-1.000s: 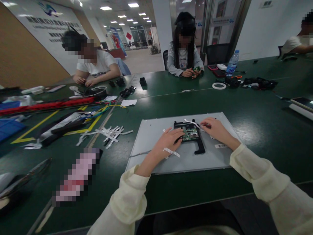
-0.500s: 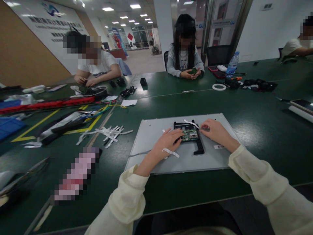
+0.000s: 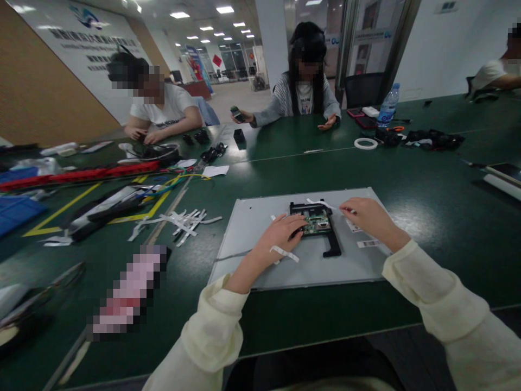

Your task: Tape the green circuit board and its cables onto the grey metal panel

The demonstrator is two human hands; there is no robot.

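Observation:
A grey metal panel lies flat on the green table in front of me. On it sits a black bracket holding a small green circuit board. My left hand rests on the panel with fingers stretched, their tips on the board's left edge; a strip of white tape sticks to the back of that hand. My right hand is at the board's right side, fingers pinched on the end of a white ribbon strip that runs across the bracket's top.
Several white tape strips lie left of the panel, beside cables and red bars. A tape roll, a water bottle and black parts stand far right. Three people sit at the far edges.
My right hand has drawn slightly right with the ribbon strip. The person opposite has spread both arms, one hand now raised to the left holding a small object.

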